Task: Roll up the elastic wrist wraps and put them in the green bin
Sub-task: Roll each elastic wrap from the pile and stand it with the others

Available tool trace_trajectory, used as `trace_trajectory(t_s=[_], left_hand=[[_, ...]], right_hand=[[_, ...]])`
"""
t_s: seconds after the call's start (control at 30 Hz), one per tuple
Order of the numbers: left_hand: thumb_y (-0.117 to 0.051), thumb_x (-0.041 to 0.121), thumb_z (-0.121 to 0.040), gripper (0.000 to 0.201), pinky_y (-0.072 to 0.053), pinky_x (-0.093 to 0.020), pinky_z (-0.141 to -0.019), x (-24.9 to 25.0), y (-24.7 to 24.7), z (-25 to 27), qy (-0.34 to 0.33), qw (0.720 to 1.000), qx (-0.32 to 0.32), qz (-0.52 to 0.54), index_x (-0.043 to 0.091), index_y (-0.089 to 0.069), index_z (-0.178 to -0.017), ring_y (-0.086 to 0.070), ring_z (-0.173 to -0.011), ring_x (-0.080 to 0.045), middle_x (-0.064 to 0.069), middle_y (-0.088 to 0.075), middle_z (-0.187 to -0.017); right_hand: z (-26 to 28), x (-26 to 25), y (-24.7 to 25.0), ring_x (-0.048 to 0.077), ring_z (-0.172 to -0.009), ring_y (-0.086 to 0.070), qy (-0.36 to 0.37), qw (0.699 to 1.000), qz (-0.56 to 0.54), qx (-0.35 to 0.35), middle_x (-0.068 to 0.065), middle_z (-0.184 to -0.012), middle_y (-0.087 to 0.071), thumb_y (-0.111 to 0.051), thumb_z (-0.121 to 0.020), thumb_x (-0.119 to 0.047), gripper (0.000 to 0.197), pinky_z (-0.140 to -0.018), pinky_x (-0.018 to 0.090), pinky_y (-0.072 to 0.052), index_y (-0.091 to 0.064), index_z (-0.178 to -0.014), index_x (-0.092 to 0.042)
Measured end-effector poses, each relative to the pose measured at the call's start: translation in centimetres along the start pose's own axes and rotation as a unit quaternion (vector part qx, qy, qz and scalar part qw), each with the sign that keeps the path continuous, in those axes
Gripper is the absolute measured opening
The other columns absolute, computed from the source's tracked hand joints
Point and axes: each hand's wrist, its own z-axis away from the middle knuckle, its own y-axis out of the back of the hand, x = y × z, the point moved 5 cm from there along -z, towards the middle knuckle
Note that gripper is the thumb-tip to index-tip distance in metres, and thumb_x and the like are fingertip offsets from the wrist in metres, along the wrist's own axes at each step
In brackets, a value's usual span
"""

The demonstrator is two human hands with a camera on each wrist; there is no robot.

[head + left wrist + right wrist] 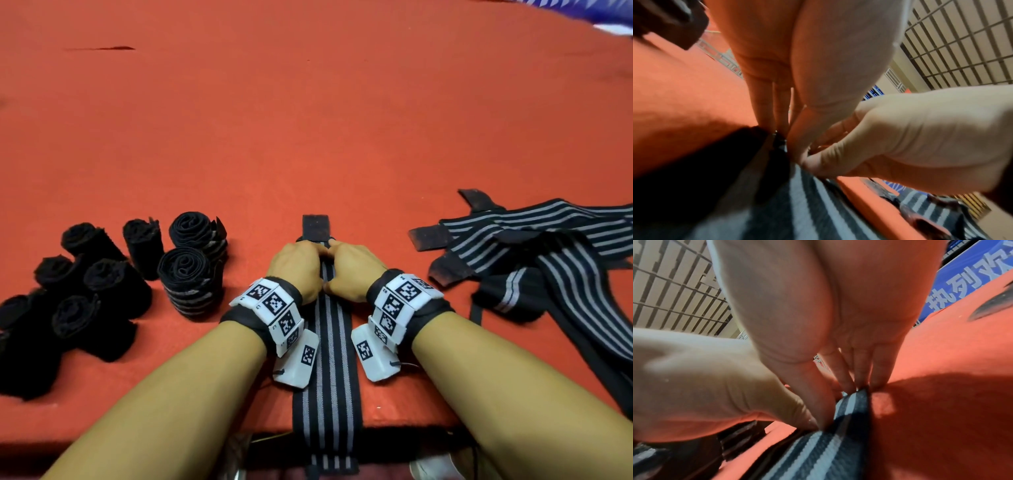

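We have the black elastic wrist wrap with grey stripes laid flat down the middle of the red felt surface, tail hanging off the near edge, so it rolls straight. Left hand and right hand meet at its far end, fingers curled, pinching the start of the roll. Finished black rolls sit left, unrolled striped wraps right. No green bin in view; nothing blocks rolling.

An orange-red cloth covers the table. At 9 o'clock stand black rolls. At 6, one striped wrap lies flat, its end hanging over the near edge. At 3 lies a loose heap of wraps.
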Motion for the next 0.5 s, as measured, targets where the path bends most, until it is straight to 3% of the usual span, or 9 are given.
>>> trace_trajectory(t_s=[0.23, 0.4, 0.5], left_hand=[[-0.068, 0.014, -0.084, 0.039, -0.048, -0.036, -0.083, 0.53, 0.11, -0.29, -0.003, 0.998, 0.005, -0.058, 0.028, -0.067, -0.120, -0.065, -0.107, -0.031, -0.006, -0.070, -0.115], [-0.078, 0.024, -0.082, 0.044, -0.054, -0.038, -0.087, 0.14, -0.24, -0.70, 0.022, 0.996, -0.017, -0.087, 0.026, -0.066, -0.123, -0.066, -0.105, -0.032, -0.007, -0.071, -0.113], [-0.077, 0.025, -0.082, 0.039, -0.052, -0.036, -0.079, 0.34, -0.31, -0.76, 0.025, 0.993, -0.024, -0.113, 0.024, -0.067, -0.119, -0.067, -0.102, -0.032, -0.008, -0.071, -0.111]], right_hand=[[-0.35, 0.16, -0.19, 0.034, -0.107, -0.064, -0.010, 1.000, 0.017, -0.008, 0.010, -0.125, -0.064, -0.070, -0.084, -0.029, 0.046, -0.089, 0.042, -0.056, -0.061, -0.125, -0.012], [0.01, 0.11, -0.40, 0.034, -0.106, -0.064, -0.002, 1.000, 0.018, -0.002, 0.009, -0.124, -0.066, -0.069, -0.082, -0.040, 0.051, -0.088, 0.042, -0.057, -0.060, -0.127, -0.017], [0.51, 0.19, -0.22, 0.035, -0.100, -0.065, -0.011, 1.000, 0.011, -0.008, 0.009, -0.119, -0.068, -0.067, -0.083, -0.041, 0.048, -0.085, 0.041, -0.057, -0.062, -0.124, -0.016]])
